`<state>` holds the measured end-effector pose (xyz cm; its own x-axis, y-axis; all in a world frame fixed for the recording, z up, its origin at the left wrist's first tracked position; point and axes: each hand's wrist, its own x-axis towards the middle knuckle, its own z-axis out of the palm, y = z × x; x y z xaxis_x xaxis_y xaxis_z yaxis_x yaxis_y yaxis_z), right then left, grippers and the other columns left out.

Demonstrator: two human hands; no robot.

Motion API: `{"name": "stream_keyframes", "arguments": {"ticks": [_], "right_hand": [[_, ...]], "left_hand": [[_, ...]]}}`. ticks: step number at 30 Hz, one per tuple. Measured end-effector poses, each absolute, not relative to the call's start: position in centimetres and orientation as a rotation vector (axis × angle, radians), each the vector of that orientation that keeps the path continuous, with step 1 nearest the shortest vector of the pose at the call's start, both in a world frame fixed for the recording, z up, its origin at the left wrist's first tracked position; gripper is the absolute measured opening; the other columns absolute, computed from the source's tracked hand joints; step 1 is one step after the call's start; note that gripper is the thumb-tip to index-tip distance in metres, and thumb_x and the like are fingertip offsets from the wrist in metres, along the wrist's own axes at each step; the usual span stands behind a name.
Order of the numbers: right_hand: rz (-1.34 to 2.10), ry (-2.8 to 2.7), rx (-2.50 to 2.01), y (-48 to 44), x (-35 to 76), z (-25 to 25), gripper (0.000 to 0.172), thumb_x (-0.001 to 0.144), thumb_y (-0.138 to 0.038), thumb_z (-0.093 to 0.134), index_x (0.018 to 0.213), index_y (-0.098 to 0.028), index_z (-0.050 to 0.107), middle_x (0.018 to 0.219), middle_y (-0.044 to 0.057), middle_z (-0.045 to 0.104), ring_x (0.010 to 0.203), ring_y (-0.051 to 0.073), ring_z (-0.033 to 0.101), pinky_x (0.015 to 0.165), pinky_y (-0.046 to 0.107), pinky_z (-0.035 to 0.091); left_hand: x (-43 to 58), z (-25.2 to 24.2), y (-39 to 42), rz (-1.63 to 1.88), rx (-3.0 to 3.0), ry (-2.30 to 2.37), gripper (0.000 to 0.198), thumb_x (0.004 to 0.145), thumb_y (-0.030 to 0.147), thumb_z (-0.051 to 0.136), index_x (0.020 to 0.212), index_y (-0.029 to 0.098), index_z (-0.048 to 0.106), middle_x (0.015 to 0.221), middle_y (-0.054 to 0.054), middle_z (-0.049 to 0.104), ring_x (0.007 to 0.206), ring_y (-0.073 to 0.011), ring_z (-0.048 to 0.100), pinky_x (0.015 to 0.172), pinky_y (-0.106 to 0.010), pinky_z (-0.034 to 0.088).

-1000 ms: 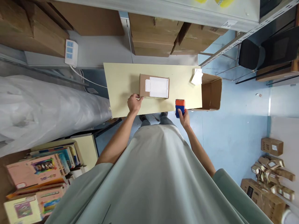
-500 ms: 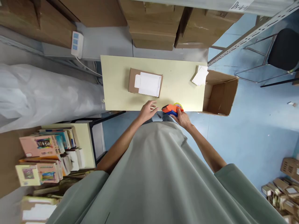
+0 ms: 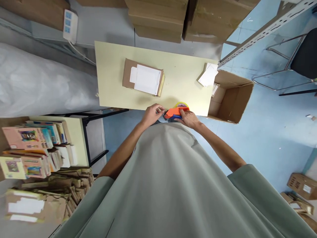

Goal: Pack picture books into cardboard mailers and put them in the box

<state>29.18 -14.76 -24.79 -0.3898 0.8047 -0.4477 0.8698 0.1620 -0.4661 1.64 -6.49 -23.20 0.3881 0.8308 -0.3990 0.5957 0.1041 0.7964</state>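
My right hand (image 3: 190,119) grips an orange and blue tape dispenser (image 3: 173,112) at the table's near edge. A yellow-rimmed tape roll (image 3: 182,104) shows on the dispenser's far side. My left hand (image 3: 152,115) is at the dispenser's dark front end, its fingers curled and drawn together; whatever they pinch is too small to make out. Beyond both hands, a small brown cardboard box (image 3: 128,75) lies on the pale yellow table (image 3: 183,79), with white paper labels (image 3: 147,79) on its top.
White slips (image 3: 208,74) lie at the table's right end, beside an open cardboard carton (image 3: 229,102). Large boxes (image 3: 158,23) line the shelf behind. Books (image 3: 29,137) and a big white wrapped bundle (image 3: 44,82) are at left; a chair (image 3: 305,54) stands at right.
My left hand has closed in on the dispenser's front end, and its fingers have drawn together. The dispenser has turned slightly in my right hand. The camera view has shifted.
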Motion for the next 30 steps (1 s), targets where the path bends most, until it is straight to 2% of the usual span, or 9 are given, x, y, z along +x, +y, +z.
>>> {"name": "stream_keyframes", "arguments": {"ticks": [7, 14, 20, 25, 30], "right_hand": [[-1.034, 2.342, 1.631, -14.2, 28.9, -24.1, 0.078, 0.117, -0.074, 0.042, 0.16, -0.008, 0.04, 0.136, 0.03, 0.078, 0.128, 0.042, 0.078, 0.114, 0.057, 0.058], [-1.031, 2.192, 1.629, -13.4, 26.5, -22.5, 0.075, 0.118, -0.071, 0.043, 0.158, -0.008, 0.04, 0.131, 0.029, 0.08, 0.119, 0.043, 0.08, 0.103, 0.053, 0.06], [-0.999, 2.073, 1.608, -12.5, 25.0, -21.1, 0.078, 0.116, -0.075, 0.044, 0.159, -0.009, 0.043, 0.117, 0.026, 0.083, 0.111, 0.045, 0.082, 0.096, 0.05, 0.06], [-0.972, 1.978, 1.678, -13.4, 26.2, -21.6, 0.075, 0.115, -0.078, 0.043, 0.151, -0.013, 0.049, 0.109, 0.023, 0.084, 0.101, 0.042, 0.083, 0.092, 0.049, 0.061], [-0.876, 1.88, 1.776, -13.4, 26.0, -22.9, 0.082, 0.114, -0.08, 0.043, 0.154, -0.009, 0.048, 0.11, 0.026, 0.084, 0.101, 0.043, 0.082, 0.09, 0.048, 0.061]], "left_hand": [[1.1, -23.3, -6.5, 0.288, 1.603, 1.315, 0.018, 0.099, 0.041, 0.075, 0.098, 0.024, 0.079, 0.107, -0.007, 0.086, 0.085, -0.0213, 0.073, 0.083, -0.034, 0.061], [-0.9, -23.8, -5.7, 0.283, 1.593, 1.307, 0.018, 0.098, 0.04, 0.07, 0.099, 0.024, 0.078, 0.1, -0.006, 0.085, 0.076, -0.0196, 0.069, 0.076, -0.032, 0.055], [-3.0, -25.5, -5.4, 0.268, 1.532, 1.345, 0.018, 0.098, 0.04, 0.072, 0.099, 0.024, 0.08, 0.074, -0.001, 0.073, 0.062, -0.0188, 0.059, 0.072, -0.033, 0.05], [-5.2, -27.2, -5.0, 0.308, 1.458, 1.46, 0.016, 0.098, 0.038, 0.073, 0.098, 0.023, 0.08, 0.083, -0.003, 0.079, 0.07, -0.0193, 0.065, 0.079, -0.032, 0.052], [-4.8, -29.3, -4.2, 0.37, 1.378, 1.51, 0.012, 0.098, 0.033, 0.071, 0.098, 0.023, 0.079, 0.108, -0.006, 0.086, 0.08, -0.0202, 0.07, 0.086, -0.032, 0.056]]}}
